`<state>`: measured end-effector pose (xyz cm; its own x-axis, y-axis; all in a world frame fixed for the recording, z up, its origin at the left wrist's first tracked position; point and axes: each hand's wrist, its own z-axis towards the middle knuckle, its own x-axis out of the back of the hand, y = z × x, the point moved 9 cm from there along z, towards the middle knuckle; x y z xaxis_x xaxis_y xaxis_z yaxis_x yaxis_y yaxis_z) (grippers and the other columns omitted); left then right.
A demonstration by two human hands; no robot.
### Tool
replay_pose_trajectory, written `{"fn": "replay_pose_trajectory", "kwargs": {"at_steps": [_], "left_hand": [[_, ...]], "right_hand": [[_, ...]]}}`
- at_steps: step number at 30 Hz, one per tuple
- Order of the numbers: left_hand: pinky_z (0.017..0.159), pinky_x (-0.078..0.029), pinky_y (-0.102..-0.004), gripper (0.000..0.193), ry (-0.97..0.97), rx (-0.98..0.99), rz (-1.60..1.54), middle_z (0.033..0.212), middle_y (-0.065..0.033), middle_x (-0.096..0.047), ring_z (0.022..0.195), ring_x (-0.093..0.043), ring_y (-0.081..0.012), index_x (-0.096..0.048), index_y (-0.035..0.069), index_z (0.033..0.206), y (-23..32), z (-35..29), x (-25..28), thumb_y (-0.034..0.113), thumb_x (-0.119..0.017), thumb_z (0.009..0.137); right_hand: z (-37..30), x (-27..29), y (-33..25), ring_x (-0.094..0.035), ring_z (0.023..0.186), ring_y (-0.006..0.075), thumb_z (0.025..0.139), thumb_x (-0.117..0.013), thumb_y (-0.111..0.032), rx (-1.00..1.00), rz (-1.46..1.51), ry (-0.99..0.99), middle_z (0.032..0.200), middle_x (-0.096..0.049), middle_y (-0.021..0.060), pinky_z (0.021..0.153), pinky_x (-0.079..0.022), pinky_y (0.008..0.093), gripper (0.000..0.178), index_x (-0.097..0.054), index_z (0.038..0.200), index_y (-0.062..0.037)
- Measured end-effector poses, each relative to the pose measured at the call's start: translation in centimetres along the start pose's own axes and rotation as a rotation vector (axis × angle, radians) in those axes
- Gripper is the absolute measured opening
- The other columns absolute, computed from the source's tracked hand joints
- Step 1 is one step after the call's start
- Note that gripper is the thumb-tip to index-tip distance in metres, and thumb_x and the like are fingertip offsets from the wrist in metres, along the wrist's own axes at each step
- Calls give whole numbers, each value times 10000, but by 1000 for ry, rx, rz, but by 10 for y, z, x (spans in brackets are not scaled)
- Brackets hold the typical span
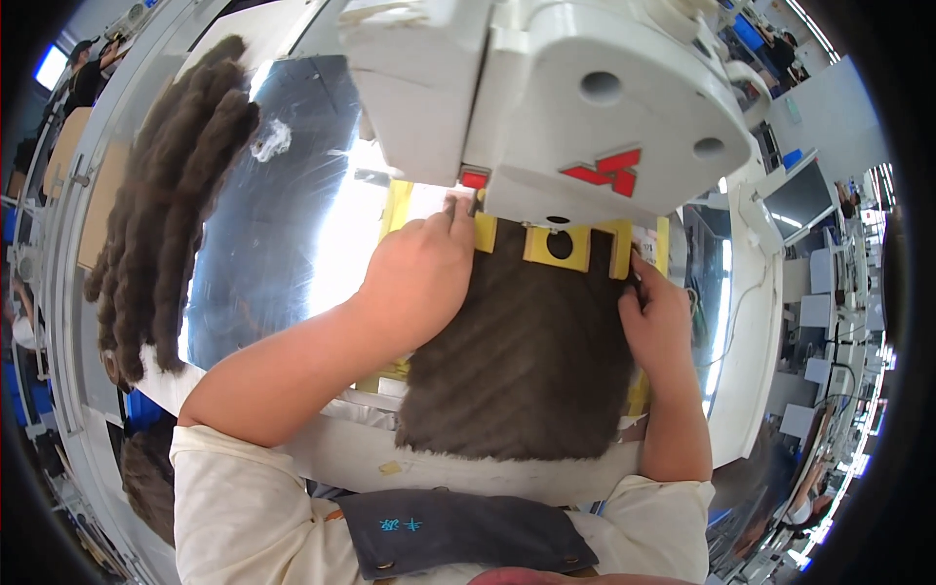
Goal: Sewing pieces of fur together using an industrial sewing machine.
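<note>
A dark brown piece of fur-like plush fabric lies flat, its far edge passing under a yellow frame below the white machine head. My left hand is at the fabric's far left corner, fingers bent together beside the yellow frame and close under the machine's red part. What its fingertips grip, if anything, is hidden. At the far right corner, my right hand pinches the fabric's edge between thumb and fingers, next to the frame's right arm.
Several long brown plush strips lie on the left of the shiny metal table. A white tuft of fluff rests near them. The machine head overhangs the hands. A screen stands at the right, with other people further off.
</note>
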<state>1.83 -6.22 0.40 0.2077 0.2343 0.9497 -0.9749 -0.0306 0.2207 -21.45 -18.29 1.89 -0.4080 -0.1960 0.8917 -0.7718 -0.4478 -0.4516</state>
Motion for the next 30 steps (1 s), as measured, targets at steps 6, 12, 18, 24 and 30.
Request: {"fn": "replay_pose_trajectory", "kwargs": {"at_steps": [6, 12, 18, 24, 30], "left_hand": [[848, -524, -491, 378, 22, 60, -67, 970, -244, -641, 930, -636, -428, -592, -60, 1204, -7, 0, -11, -23, -509, 837], [812, -515, -517, 417, 7, 30, 3, 955, -251, -641, 915, -629, -444, -578, -96, 1244, -2, 5, -2, -57, -506, 835], [813, -528, -511, 472, 14, 8, 49, 970, -261, -656, 903, -648, -435, -559, -107, 1296, -3, 6, -3, -67, -518, 827], [772, -554, -486, 291, 52, -18, 114, 949, -261, -678, 861, -677, -418, -586, -108, 1196, 5, 10, -9, 11, -485, 951], [753, -566, -493, 206, 68, 15, 69, 932, -265, -691, 859, -700, -419, -596, -77, 1105, 1, 6, -5, 40, -493, 970]], "right_hand": [[1, -2, 2, -678, 806, 464, 854, -609, -111, 55, -30, 20, 834, -690, 263, 749, -540, 543, 390, -668, 1220, 12], [4, -6, 0, -674, 857, 461, 865, -574, -132, 86, 21, -5, 879, -689, 287, 810, -541, 526, 425, -648, 1242, 46], [4, -4, -3, -668, 904, 461, 854, -559, -125, 101, 41, -29, 933, -688, 299, 863, -532, 520, 438, -656, 1247, 42], [7, -2, 5, -672, 948, 465, 841, -585, -113, 139, 65, 40, 948, -699, 296, 894, -531, 525, 307, -697, 1084, 38], [9, -6, 9, -666, 954, 466, 832, -574, -104, 170, 58, 88, 987, -682, 307, 885, -531, 501, 404, -701, 1199, 8]]}}
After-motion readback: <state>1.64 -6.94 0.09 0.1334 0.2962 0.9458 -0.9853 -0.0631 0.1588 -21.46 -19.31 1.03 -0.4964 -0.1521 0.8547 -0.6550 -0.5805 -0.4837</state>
